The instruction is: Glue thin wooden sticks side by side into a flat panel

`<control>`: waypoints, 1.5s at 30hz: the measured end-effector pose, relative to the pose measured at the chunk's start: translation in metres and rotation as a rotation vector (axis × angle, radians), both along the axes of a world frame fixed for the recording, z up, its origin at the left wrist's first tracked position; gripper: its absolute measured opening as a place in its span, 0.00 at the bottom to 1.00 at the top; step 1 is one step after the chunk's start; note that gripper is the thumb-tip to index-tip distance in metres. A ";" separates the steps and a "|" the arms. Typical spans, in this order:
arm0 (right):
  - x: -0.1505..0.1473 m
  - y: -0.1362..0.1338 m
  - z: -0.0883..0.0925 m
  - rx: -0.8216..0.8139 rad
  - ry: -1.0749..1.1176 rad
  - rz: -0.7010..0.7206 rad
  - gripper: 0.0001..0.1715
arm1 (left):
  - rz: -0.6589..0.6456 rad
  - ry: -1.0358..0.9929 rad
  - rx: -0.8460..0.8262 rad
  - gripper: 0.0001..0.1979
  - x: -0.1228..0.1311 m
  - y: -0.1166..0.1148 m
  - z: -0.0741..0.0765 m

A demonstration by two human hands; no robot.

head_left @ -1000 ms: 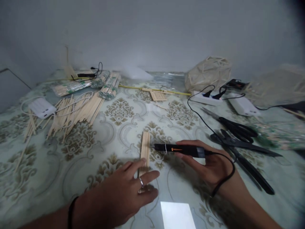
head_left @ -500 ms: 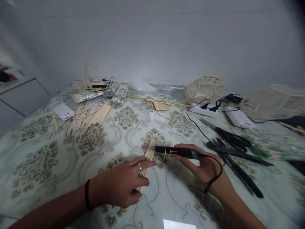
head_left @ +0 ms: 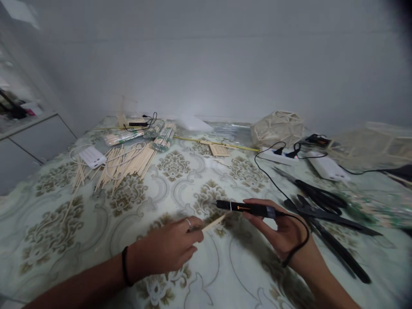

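Observation:
My left hand (head_left: 170, 244), with a ring and a dark wristband, pinches some thin wooden sticks (head_left: 215, 222). They point right and slightly away from me, seen almost edge-on, so how many there are is unclear. My right hand (head_left: 283, 231) grips a black corded pen-shaped tool (head_left: 244, 208) between thumb and fingers. Its thin tip points left, just above and beyond the sticks. The cord loops from its back end over my right wrist.
Loose wooden sticks (head_left: 128, 165) and a white power bank (head_left: 92, 157) lie at left. Scissors (head_left: 317, 195) and black-handled pliers (head_left: 334, 240) lie right, near a power strip (head_left: 278, 157). A stick-framed lantern-like shape (head_left: 277, 126) and a yellow tape (head_left: 234, 146) are at the back.
My left hand has turned the sticks from lying away from me to pointing rightward, under the tool's front. My right hand has shifted slightly right, still holding the tool. The view has also shifted a little.

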State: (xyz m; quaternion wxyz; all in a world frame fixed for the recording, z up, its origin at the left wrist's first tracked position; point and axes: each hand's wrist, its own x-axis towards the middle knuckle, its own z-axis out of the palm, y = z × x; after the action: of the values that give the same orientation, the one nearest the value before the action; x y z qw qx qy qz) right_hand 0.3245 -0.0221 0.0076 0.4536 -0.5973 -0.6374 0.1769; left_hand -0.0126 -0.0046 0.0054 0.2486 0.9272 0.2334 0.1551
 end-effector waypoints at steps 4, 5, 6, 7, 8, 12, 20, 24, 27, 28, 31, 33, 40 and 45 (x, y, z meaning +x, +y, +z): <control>0.006 0.000 -0.003 0.010 -0.003 -0.030 0.19 | 0.116 -0.052 -0.073 0.14 0.003 0.006 -0.002; 0.008 0.000 -0.004 0.015 0.000 -0.043 0.18 | 0.146 -0.069 -0.094 0.16 0.003 0.007 -0.003; 0.009 0.000 -0.004 0.021 0.004 -0.058 0.17 | 0.175 -0.088 -0.116 0.17 0.003 0.008 -0.004; 0.010 0.000 -0.004 0.028 0.009 -0.073 0.17 | 0.195 -0.108 -0.143 0.18 0.003 0.010 -0.005; 0.011 0.000 -0.004 0.035 0.016 -0.088 0.17 | 0.222 -0.131 -0.169 0.19 0.003 0.011 -0.007; 0.010 -0.001 -0.003 0.064 0.052 -0.128 0.17 | 0.351 -0.235 -0.290 0.15 0.004 0.015 -0.009; 0.006 -0.003 0.000 0.103 0.147 -0.132 0.15 | 0.709 -0.386 -0.565 0.16 0.004 0.025 0.010; 0.006 -0.005 0.000 0.092 0.158 -0.133 0.15 | 0.806 -0.452 -0.679 0.21 0.006 0.026 0.017; 0.006 -0.006 -0.001 0.087 0.160 -0.124 0.15 | 0.831 -0.508 -0.740 0.22 0.008 0.026 0.018; 0.006 -0.006 -0.001 0.084 0.159 -0.117 0.16 | 0.833 -0.529 -0.754 0.23 0.009 0.026 0.018; 0.006 -0.006 -0.003 0.072 0.155 -0.087 0.16 | 0.824 -0.568 -0.791 0.23 0.010 0.026 0.019; 0.006 -0.008 -0.005 0.068 0.150 -0.063 0.15 | 0.806 -0.569 -0.828 0.23 0.010 0.027 0.020; 0.009 -0.014 -0.007 0.020 0.105 0.017 0.17 | 0.748 -0.578 -0.902 0.21 0.012 0.029 0.014; 0.010 -0.005 -0.020 -0.105 0.107 0.138 0.24 | 0.730 -0.562 -0.902 0.15 0.010 0.027 0.009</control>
State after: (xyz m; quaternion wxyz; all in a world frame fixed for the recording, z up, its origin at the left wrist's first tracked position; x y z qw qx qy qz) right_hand 0.3348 -0.0272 -0.0121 0.4417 -0.5647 -0.6417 0.2725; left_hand -0.0028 0.0224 0.0148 0.5967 0.5165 0.5022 0.3535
